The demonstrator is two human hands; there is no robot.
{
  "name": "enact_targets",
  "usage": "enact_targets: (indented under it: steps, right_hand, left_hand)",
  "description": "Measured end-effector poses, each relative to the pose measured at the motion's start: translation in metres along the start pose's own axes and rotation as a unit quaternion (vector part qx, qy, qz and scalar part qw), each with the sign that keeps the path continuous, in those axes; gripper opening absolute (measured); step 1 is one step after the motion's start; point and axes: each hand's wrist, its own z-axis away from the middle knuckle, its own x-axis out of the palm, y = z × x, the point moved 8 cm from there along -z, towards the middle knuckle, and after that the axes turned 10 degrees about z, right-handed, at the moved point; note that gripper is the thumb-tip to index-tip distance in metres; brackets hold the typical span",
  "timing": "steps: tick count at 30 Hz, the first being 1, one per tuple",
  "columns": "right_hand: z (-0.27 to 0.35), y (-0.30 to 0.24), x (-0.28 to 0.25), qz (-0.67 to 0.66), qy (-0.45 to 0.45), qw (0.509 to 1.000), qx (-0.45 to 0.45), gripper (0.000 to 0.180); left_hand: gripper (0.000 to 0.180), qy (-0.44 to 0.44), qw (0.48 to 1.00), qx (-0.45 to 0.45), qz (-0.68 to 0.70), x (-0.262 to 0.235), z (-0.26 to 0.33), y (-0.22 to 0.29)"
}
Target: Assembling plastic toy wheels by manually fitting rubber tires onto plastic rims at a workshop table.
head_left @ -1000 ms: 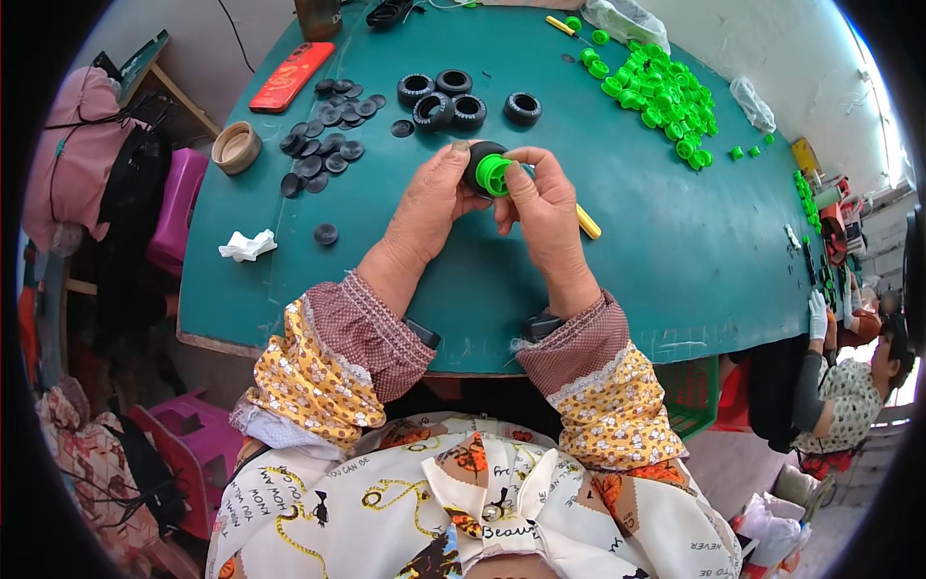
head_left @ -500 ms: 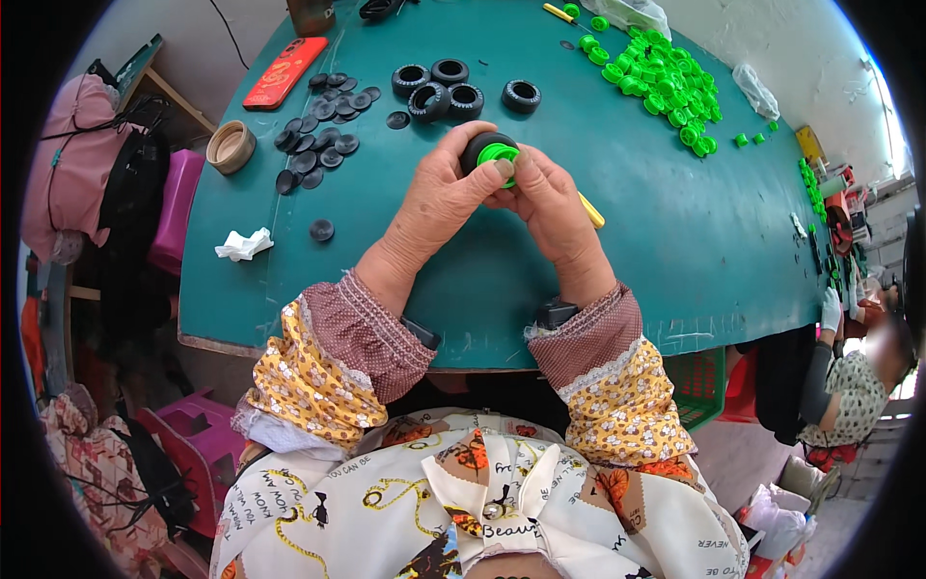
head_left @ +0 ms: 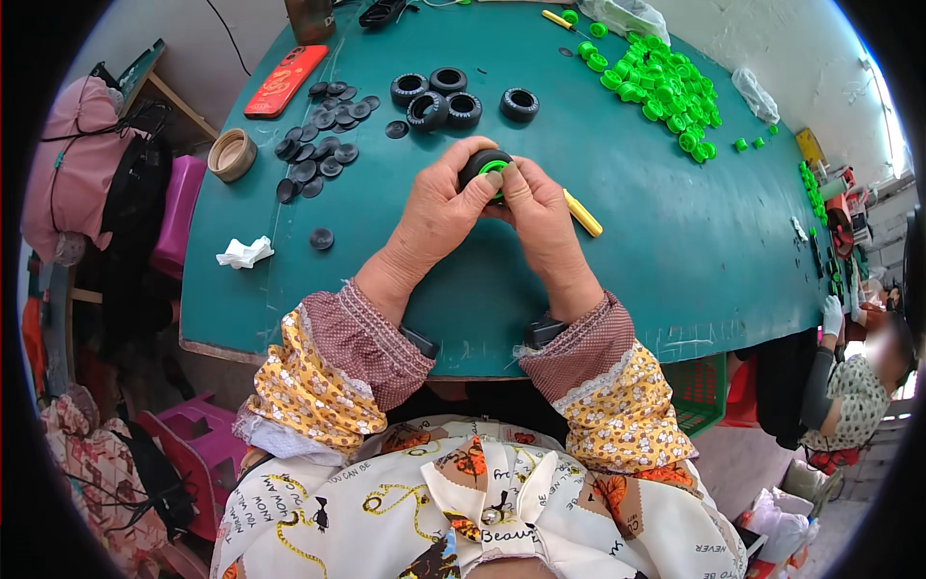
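Observation:
Over the table's near middle, a small black toy tyre (head_left: 473, 166) with a bright green wheel hub (head_left: 495, 168) is held between both hands. My left hand (head_left: 439, 198) wraps round the tyre from the left, its thumb on the hub side. My right hand (head_left: 540, 207) is closed on the wheel from the right, thumb pressed against the green hub. Part of the hub is hidden behind the thumbs. Beside my right hand lies a yellow handle (head_left: 584, 214), its other end out of sight behind the fingers. Several loose black tyres (head_left: 428, 110) rest just beyond the hands.
Black discs (head_left: 328, 125) lie scattered at the left, near a red phone (head_left: 285, 81), a round tan container (head_left: 231, 154) and a crumpled white tissue (head_left: 245, 252). Green hubs (head_left: 666, 87) are heaped at the far right. A co-worker (head_left: 854, 386) sits at the right.
The green hub sits deeper in the tyre and shows less. My right hand has shifted slightly left, and more of the yellow handle is exposed.

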Motion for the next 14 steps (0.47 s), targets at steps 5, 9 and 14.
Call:
enact_targets:
  steps: [5,9,14]
  right_hand:
    - [-0.003,0.001,-0.006,-0.002,0.011,1.000,0.008,0.029]
    - [-0.005,0.005,-0.013,0.018,0.045,0.999,0.020,0.032]
    - [-0.004,0.017,-0.004,0.070,-0.025,0.993,0.093,0.043]
  left_hand:
    - [0.027,0.005,1.000,0.012,0.016,0.003,-0.003,0.001]
    - [0.032,0.085,0.984,0.048,-0.152,-0.006,-0.002,0.013]
    - [0.054,0.014,0.912,0.189,-0.365,0.002,0.002,0.019]
